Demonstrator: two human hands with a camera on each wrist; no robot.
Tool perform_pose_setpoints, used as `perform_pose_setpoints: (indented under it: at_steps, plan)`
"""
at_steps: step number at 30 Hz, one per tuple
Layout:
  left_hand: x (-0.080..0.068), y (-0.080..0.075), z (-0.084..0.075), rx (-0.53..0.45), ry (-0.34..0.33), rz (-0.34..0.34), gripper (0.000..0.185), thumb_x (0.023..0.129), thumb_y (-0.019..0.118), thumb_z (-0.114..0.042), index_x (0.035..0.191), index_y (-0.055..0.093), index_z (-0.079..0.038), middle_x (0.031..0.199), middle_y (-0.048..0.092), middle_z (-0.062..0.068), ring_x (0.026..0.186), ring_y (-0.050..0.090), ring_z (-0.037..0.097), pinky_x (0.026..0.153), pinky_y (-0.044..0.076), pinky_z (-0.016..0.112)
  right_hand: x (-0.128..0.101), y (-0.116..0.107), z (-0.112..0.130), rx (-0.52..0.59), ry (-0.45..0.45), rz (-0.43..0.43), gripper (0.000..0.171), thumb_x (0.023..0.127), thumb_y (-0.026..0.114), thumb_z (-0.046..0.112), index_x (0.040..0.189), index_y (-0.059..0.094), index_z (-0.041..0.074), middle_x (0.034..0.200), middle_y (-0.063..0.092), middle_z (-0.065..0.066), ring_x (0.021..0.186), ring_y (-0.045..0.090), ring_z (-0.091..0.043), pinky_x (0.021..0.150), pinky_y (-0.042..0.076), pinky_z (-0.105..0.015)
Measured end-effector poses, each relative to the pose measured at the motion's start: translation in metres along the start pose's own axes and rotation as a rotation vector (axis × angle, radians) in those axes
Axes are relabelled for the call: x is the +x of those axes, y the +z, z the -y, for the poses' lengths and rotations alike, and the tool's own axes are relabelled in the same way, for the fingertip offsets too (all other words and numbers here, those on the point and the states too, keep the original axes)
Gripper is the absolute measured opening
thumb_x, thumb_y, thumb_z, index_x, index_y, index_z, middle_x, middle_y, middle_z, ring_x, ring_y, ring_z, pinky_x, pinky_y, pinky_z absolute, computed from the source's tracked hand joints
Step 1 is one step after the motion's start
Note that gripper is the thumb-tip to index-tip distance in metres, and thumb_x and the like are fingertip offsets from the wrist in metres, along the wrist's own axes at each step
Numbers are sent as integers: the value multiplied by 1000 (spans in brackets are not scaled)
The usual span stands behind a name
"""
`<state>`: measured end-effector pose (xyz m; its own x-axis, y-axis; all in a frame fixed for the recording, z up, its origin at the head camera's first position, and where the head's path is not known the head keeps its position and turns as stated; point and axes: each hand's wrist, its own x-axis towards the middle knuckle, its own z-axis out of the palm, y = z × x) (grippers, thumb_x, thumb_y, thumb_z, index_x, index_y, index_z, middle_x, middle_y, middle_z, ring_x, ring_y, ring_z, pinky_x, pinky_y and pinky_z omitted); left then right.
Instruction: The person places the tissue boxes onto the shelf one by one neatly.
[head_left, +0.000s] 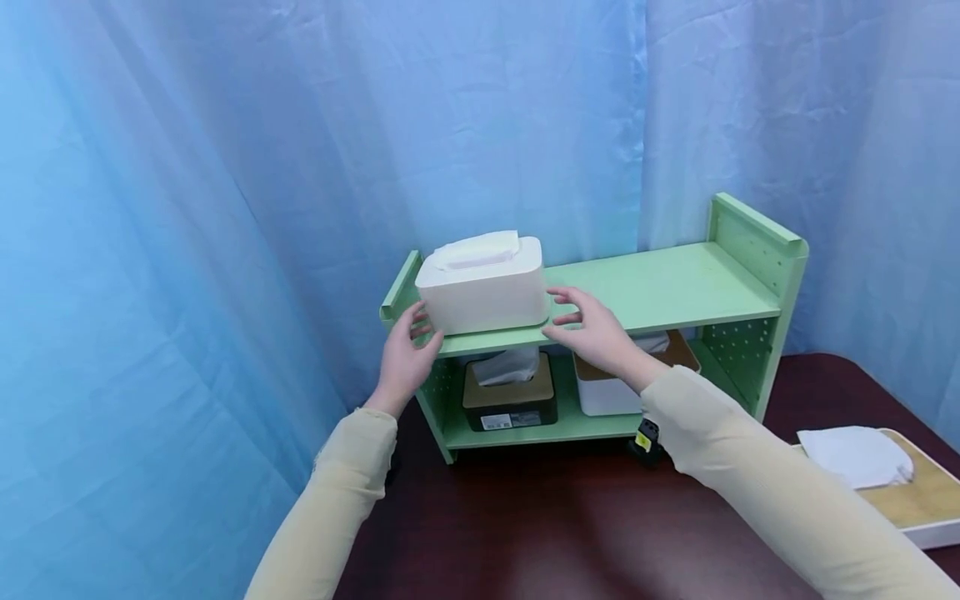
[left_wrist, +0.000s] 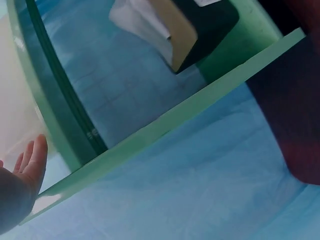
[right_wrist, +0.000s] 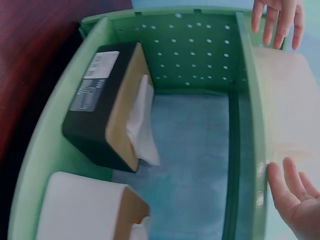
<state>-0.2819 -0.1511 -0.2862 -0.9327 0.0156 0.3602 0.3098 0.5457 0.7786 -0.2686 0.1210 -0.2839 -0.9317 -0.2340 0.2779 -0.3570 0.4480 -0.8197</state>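
Note:
A white tissue box [head_left: 486, 302], a tissue sticking out of its top, stands at the left end of the green shelf's [head_left: 630, 287] upper board. My left hand [head_left: 406, 354] is at the box's left front corner, fingers loosely bent and spread from the thumb. On the other side, my right hand [head_left: 596, 332] faces the right end with its thumb and fingers apart. In the right wrist view both hands flank the white box [right_wrist: 287, 105], and neither wraps around it. The left wrist view catches the left hand's fingers [left_wrist: 37, 160] beside the shelf's edge.
On the lower board sit a black tissue box [head_left: 517, 417] with a wood-toned lid and a white one [head_left: 603, 398] with a brown lid. A wooden tray [head_left: 911, 500] carrying white tissue [head_left: 855, 457] lies at the right. Blue curtains [head_left: 300, 150] hang behind the dark table [head_left: 510, 533].

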Motion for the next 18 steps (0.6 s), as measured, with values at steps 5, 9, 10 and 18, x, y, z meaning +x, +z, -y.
perform_pose_setpoints:
  at_steps: [5,9,10,18]
  plan:
    - [-13,7,8,-4,45,12,49,95,56,-15,141,41,-7,138,45,16,124,50,31,101,43,43,-15,4,-14,-20,-21,23,59,94,59,17,146,34,11,146,35,-20,123,51,-35,91,47,-51]
    - [-25,12,18,25,112,-8,45,94,57,-13,137,47,-5,135,48,16,121,51,31,99,44,44,-29,9,-23,-8,-42,14,57,93,59,15,145,36,10,145,37,-18,119,53,-33,90,49,-48]
    - [-28,13,21,40,139,-12,44,94,57,-13,136,48,-4,134,49,17,121,51,31,97,45,44,-33,11,-25,-5,-48,11,57,93,60,14,145,36,9,144,38,-18,118,54,-33,91,49,-48]
    - [-54,28,41,159,317,-47,38,92,60,-10,129,55,-4,130,53,16,118,52,30,92,47,44,-62,15,-41,25,-78,43,56,92,62,13,143,38,7,143,39,-21,115,55,-34,92,49,-44]
